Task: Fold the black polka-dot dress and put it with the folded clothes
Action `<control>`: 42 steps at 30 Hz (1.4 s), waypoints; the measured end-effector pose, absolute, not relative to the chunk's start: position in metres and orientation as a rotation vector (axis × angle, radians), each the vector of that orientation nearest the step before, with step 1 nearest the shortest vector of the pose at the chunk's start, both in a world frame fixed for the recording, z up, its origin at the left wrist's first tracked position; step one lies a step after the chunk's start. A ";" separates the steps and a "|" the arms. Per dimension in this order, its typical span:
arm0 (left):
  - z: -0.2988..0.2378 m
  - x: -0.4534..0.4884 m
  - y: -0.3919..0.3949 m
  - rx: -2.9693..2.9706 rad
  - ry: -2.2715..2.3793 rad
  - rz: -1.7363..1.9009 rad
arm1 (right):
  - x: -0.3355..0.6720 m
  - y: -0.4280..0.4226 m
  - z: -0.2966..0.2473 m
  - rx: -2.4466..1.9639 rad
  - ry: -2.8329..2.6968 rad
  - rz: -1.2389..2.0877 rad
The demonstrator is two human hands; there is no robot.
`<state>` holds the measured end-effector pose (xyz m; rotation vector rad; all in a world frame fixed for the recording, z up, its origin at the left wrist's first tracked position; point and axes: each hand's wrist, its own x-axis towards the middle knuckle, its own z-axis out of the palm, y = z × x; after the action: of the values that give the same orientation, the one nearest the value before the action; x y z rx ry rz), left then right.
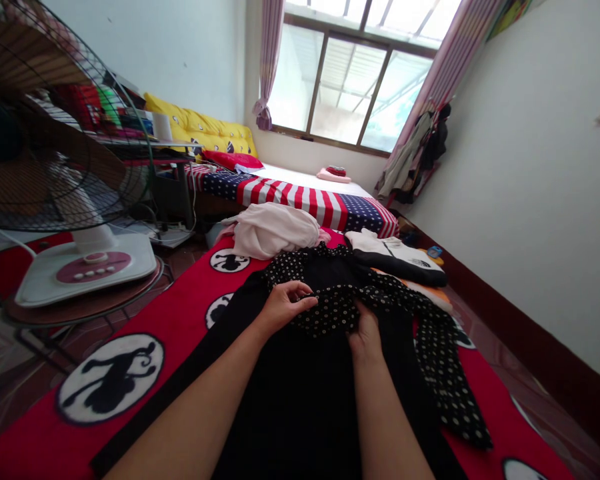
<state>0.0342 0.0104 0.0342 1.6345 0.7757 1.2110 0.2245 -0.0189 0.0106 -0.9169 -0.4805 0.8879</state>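
A black garment (310, 393) with black-and-white polka-dot trim (330, 310) lies spread on a red blanket (180, 320) printed with white circles. My left hand (283, 307) rests on the garment, its fingertips pinching the dotted fabric. My right hand (366, 333) is closed on a fold of the same dotted fabric just to the right. A long dotted strip (445, 373) trails off toward the lower right.
A pale pink garment (273, 230) and a black-and-white one (397, 257) lie beyond the dress. A standing fan (87, 263) sits on a low round stand at left. A bed with a striped cover (305, 197) stands under the window. Clothes (415, 157) hang on the right wall.
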 end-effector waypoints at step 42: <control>0.039 0.026 0.015 1.369 0.790 1.167 | 0.232 -0.042 0.039 -0.863 -0.480 0.561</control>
<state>0.0261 0.0154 0.0387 1.3689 0.7897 1.1669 0.2320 -0.0416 0.0395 -0.8632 -0.4795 0.5606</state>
